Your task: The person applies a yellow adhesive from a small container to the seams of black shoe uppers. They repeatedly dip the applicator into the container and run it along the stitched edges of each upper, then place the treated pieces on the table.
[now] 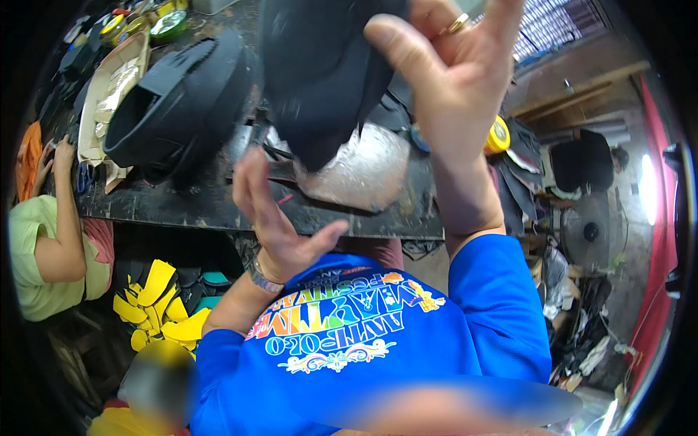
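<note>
High over the dark worktable (182, 203), my right hand (462, 69) pinches the edge of a black flexible sheet (320, 80) between thumb and fingers. The sheet hangs down in front of me with a ragged lower edge, slightly smeared by motion. My left hand (280, 229) is just below it, near the table's front edge, fingers stretched and thumb apart, with nothing in it. Behind the sheet's lower tip lies a worn, silvery slab (363, 171) with a rounded outline. Part of that slab is hidden by the sheet.
A large curled black band (182, 109) stands on the table to the left, beside a long cream tray (116, 91). A co-worker's hands (64, 156) rest at the table's far-left edge. Yellow cut pieces (156, 305) are piled below. A fan (592, 231) stands at right.
</note>
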`<state>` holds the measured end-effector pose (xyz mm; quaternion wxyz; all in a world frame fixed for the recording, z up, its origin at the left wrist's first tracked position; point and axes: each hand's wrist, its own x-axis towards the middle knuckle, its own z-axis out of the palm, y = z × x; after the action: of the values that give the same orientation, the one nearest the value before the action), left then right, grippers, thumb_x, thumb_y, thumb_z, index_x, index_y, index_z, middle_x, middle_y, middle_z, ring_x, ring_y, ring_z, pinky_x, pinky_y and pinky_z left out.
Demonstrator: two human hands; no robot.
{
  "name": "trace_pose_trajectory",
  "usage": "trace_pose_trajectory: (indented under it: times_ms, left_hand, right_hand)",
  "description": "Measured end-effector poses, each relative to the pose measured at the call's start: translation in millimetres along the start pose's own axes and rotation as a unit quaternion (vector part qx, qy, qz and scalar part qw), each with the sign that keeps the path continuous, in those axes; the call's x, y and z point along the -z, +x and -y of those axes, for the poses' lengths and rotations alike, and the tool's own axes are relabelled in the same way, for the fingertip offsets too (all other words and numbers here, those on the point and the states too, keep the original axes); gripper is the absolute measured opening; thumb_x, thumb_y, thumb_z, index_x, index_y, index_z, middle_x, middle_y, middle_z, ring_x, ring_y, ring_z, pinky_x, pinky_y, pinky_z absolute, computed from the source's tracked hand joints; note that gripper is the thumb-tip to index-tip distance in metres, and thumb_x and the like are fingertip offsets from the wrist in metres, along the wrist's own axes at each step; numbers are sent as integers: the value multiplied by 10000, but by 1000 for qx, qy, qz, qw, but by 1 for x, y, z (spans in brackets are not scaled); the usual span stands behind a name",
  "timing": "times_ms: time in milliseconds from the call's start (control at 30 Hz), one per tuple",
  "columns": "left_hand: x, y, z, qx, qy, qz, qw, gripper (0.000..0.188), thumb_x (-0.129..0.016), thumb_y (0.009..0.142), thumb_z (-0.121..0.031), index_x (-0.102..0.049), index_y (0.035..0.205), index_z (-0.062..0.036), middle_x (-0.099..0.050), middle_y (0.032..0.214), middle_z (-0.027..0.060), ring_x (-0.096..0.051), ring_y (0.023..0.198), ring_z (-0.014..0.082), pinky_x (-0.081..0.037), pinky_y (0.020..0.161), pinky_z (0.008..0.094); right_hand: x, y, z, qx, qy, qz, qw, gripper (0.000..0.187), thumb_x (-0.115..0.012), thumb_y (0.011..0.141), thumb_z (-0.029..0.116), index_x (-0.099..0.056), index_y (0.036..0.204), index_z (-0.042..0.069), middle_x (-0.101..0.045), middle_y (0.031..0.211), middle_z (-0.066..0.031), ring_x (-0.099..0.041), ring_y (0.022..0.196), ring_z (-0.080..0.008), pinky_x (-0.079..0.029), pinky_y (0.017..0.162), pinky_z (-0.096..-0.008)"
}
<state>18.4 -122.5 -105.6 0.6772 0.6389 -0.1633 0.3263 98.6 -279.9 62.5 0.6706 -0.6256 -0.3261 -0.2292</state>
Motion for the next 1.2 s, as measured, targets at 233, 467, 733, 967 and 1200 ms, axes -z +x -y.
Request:
trace_pose_trajectory:
  times_ms: [233, 467, 733, 967, 1200]
  left_hand:
    - [-14, -5, -12, 305, -374, 195, 854, 276, -721, 886, 47, -715, 1159, 5, -742, 1110, 89, -693, 996, 156, -537, 919, 301]
    - [-13, -25, 11, 459, -445, 176, 748, 322, -652, 994, -149, -591, 1295, -52, -695, 1211, 106, -702, 1055, 217, -582, 919, 375]
    - [-23, -35, 17, 544, -447, 167, 691, 334, -605, 1025, -238, -604, 1280, -21, -697, 1212, 138, -709, 1046, 235, -592, 910, 385]
    - [-22, -28, 5, 556, -461, 146, 677, 350, -543, 1053, -286, -633, 1228, 4, -713, 1151, 155, -721, 990, 227, -596, 869, 350]
    - [-32, -26, 2, 569, -475, 131, 658, 403, -504, 1064, -305, -615, 1262, 28, -697, 1198, 168, -711, 1037, 243, -581, 915, 369]
  right_hand:
    - [33, -109, 29, -87, -151, -61, 983, 697, -682, 907, 68, -387, 1532, 161, -704, 1026, -124, -707, 908, -290, -549, 838, -398]
    - [206, -136, -9, -187, -563, -10, 805, 411, -601, 997, 437, -795, 996, 75, -685, 1089, -139, -598, 1110, -291, -462, 960, -408]
    - [238, -156, -67, -165, -705, 126, 678, 613, -395, 1013, 626, -810, 1061, 177, -588, 1407, -141, -418, 1396, -367, -297, 1141, -563]
    - [230, -126, -57, -134, -726, 93, 668, 554, -491, 998, 591, -821, 960, 148, -730, 1130, -117, -547, 1252, -299, -448, 978, -465]
    - [207, -169, -42, -101, -715, -16, 692, 288, -642, 926, 283, -742, 1145, 125, -633, 1242, -163, -601, 1129, -352, -496, 960, -445]
